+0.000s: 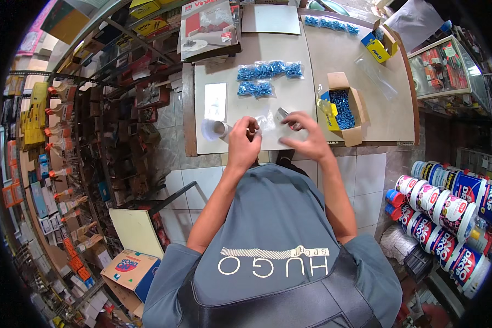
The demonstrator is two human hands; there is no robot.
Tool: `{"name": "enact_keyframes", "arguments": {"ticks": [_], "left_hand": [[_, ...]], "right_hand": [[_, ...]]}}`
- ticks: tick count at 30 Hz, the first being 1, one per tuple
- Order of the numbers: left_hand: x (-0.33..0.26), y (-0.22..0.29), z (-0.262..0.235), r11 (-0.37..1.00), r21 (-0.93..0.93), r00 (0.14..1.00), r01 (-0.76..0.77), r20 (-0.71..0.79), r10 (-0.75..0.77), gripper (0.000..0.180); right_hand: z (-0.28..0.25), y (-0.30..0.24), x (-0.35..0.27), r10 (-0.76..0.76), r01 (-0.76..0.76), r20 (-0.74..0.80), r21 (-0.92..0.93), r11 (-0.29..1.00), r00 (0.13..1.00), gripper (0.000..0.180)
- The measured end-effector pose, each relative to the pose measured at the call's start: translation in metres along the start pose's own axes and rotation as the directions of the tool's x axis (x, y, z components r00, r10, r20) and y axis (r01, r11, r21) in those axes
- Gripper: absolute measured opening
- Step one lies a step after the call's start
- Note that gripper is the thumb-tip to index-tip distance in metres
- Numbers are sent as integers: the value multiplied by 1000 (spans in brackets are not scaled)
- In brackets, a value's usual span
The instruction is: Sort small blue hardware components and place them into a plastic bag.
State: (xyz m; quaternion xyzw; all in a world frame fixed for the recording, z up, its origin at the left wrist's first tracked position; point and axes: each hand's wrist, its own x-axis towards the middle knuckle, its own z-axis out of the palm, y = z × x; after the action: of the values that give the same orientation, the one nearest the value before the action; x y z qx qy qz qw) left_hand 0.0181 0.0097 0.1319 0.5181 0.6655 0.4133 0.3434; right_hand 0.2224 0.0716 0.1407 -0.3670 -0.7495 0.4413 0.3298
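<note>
- L hand (245,141): at table's near edge, thumb and fingers bunched; what, if anything, is pinched btwn them can't be told.
- R hand (307,133): to L hand's 3 o'clock, thumb spread from curled fingers; can't tell whether fingers hold anything.
- Clear plastic (267,123): on table (213,65) btwn the hands. Main risk, as judged: thin film slides or creases if one hand tugs w/o the other steadying it.
- Grey metal thing (282,112): at R hand's 10 o'clock, by the fingertips; contact unclear. A careless sweep of the fingers could knock it or snag the film.
- Plastic roll (217,129): standing at L hand's 10 o'clock, close to the near edge. An outward L elbow or wrist might tip it, poss. onto floor.
- Open carton (341,106): at R hand's 2 o'clock, full of small blue pieces (344,111), flaps out. A R forearm catching a flap could tilt it; spill prob. wide.
- Blue packets (270,70): in rows at 12 o'clock, well apart from both hands. Low risk; a weak seal, if any, would let contents leak when packets are shoved or stacked.
</note>
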Motion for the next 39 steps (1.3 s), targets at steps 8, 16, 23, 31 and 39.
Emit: {"name": "enact_keyframes", "arguments": {"ticks": [8,16,23,31,39], "left_hand": [[-7,-28,-17,924,-237,952,300,13,-305,16],[-22,-39,-13,862,-380,936,335,27,-352,15],[-29,-41,-15,818,-418,911,394,61,-408,15],[-26,-53,-18,802,-436,904,409,77,-420,16],[-16,-53,-18,794,-436,900,424,108,-422,15]], "right_hand": [[-93,100,-11,256,-504,-628,-252,826,735,37],[-113,119,-14,333,-550,-449,-550,629,829,58],[-102,161,-31,531,-587,-281,-556,589,799,56],[-115,135,-11,597,-646,-274,-478,596,754,37],[-117,137,-24,528,-648,-380,-364,670,759,24]]}}
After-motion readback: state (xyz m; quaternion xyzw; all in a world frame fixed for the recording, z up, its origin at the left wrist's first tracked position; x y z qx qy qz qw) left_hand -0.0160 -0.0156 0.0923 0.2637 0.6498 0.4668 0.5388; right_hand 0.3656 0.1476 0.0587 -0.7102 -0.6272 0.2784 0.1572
